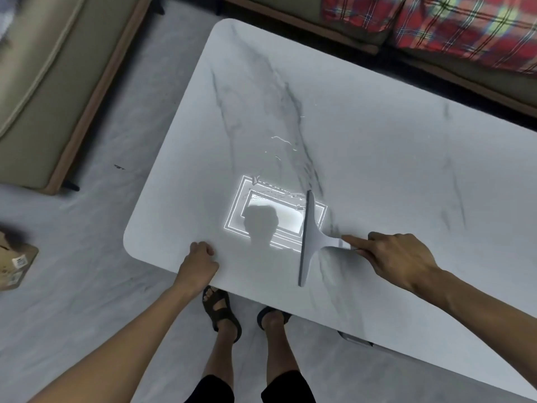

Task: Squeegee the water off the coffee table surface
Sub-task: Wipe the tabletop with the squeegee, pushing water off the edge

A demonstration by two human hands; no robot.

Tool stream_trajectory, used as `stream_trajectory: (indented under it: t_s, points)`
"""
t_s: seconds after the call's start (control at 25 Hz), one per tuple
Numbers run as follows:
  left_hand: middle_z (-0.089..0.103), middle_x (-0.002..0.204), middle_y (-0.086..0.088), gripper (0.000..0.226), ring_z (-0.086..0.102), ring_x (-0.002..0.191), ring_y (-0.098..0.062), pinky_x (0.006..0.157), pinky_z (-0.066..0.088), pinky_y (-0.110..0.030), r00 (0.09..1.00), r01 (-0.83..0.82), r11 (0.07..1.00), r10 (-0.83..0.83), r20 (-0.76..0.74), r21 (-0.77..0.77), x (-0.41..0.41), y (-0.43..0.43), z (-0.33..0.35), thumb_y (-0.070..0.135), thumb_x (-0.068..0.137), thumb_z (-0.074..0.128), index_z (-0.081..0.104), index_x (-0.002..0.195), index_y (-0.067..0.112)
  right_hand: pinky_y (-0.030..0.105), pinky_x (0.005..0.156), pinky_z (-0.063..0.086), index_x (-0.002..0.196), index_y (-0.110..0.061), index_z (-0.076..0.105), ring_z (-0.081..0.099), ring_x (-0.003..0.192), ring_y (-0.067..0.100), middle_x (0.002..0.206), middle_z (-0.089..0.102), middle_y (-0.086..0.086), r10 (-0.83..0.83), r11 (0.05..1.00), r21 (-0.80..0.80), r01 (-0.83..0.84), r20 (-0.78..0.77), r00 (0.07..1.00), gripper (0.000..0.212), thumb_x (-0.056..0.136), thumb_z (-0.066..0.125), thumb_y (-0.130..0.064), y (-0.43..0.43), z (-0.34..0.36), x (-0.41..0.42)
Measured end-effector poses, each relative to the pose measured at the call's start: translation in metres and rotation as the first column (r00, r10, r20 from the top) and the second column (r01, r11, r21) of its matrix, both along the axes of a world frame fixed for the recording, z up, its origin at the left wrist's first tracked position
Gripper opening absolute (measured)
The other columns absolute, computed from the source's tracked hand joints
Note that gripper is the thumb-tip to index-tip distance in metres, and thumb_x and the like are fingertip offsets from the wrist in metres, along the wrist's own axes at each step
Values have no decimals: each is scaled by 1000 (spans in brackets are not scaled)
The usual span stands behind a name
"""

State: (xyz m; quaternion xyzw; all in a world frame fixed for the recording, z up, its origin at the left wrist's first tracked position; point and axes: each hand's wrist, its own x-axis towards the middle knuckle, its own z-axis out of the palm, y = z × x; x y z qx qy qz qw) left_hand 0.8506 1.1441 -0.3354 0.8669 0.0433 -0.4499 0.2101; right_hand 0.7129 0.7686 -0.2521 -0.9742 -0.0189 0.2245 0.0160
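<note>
While your left hand [197, 261] rests curled on the near edge of the surface [377, 146], your right hand [398, 255] grips the squeegee [308, 238] handle, its blade flat near that edge, beside small water streaks [283, 141]

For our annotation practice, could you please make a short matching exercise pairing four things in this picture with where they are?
Things:
1. squeegee
2. left hand
3. plaid cushion
4. cardboard box

Places:
A. on the floor, far left
B. on the tabletop, held by the right hand
C. on the sofa beyond the coffee table
D. gripping the table's near edge

Pairs: 1-B, 2-D, 3-C, 4-A
</note>
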Motion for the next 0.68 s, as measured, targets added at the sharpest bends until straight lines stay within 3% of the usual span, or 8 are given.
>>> stream_trajectory:
  t_s: [0.16,0.24,0.32,0.44,0.56,0.68]
  points:
    - [55,98,1,26,55,88,-20,68,43,-30,995,-88,994,91,42,-66,3,-16,10,11,85,56,49,109,19,26,42,28,130,-52,46,57,45,26,68,58,-7,29,997,65,-33,67,997,35,97,36,-45,-2,11,2]
    - [60,95,-1,22,58,86,-19,68,46,-28,982,-131,985,143,119,-108,7,-16,16,9,84,61,54,102,17,25,40,26,127,-51,49,56,42,24,66,59,-8,57,995,82,-64,83,995,33,97,39,-43,8,12,13]
    - [64,83,-3,14,60,75,-20,57,42,-24,947,-211,972,230,223,-106,15,-9,23,9,83,66,58,91,17,23,39,25,125,-48,55,57,41,21,68,62,-10,103,990,85,-113,116,988,33,96,40,-44,25,11,37]
    - [68,80,-7,6,65,75,-25,60,48,-29,882,-337,938,343,324,-74,26,14,34,13,86,63,59,87,18,27,48,28,134,-52,44,64,61,24,88,66,-10,241,952,174,-252,84,967,37,99,37,-46,71,1,81]
    - [71,83,-7,11,65,81,-31,70,53,-39,815,-460,888,422,396,-1,41,43,38,17,93,47,55,100,18,29,57,31,141,-51,35,66,82,28,105,65,-5,364,880,313,-356,36,931,40,102,30,-45,131,-14,131]
    - [65,111,-17,31,61,97,-38,76,46,-40,800,-498,863,416,432,92,65,76,31,11,90,47,46,121,12,30,63,33,144,-46,34,65,95,29,114,63,-2,481,820,360,-444,-16,876,41,103,30,-41,200,-34,173]
